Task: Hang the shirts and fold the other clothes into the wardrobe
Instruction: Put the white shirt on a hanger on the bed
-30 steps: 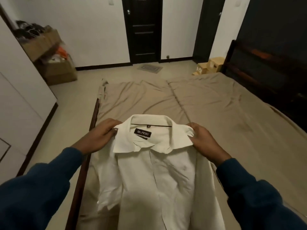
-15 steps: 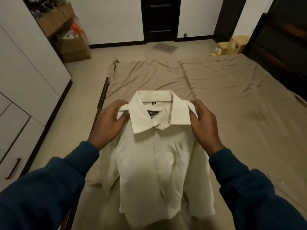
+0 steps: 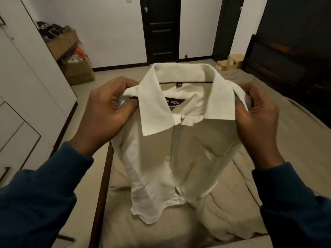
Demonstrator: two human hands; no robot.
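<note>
Item: white collared shirt [image 3: 161,158], front facing the camera, collar spread, a black neck label and a small size tab reading 38 visible inside the collar. Position: held up in the air over the near left part of the bed [image 3: 295,140], centre of view. The lower hem hangs down toward the bedsheet; whether it touches the sheet cannot be told. A chest pocket shows on the right side of the shirt front.

Left hand [image 3: 105,111]: grip clenched on the shirt's left shoulder, just beside the collar, with cloth bunched between thumb and fingers. Dark blue sleeve covers the forearm.

Right hand [image 3: 258,115]: grip clenched on the shirt's right shoulder beside the other collar point, fingers curled over the fabric. Dark blue sleeve likewise.

Bed: tan sheet, wrinkled, with a dark wooden side rail along its left edge and a dark headboard [image 3: 279,56] at far right.

Wardrobe [image 3: 26,86]: white panelled doors along the left wall, closed in the part that shows.

Other contents: stacked cardboard boxes [image 3: 75,67] with mixed items at far left against the white wall; 1 dark door [image 3: 160,29] at far centre; a second dark door [image 3: 227,27] to its right; small light wooden boxes [image 3: 231,62] on the floor near the far right corner of the bed.
</note>
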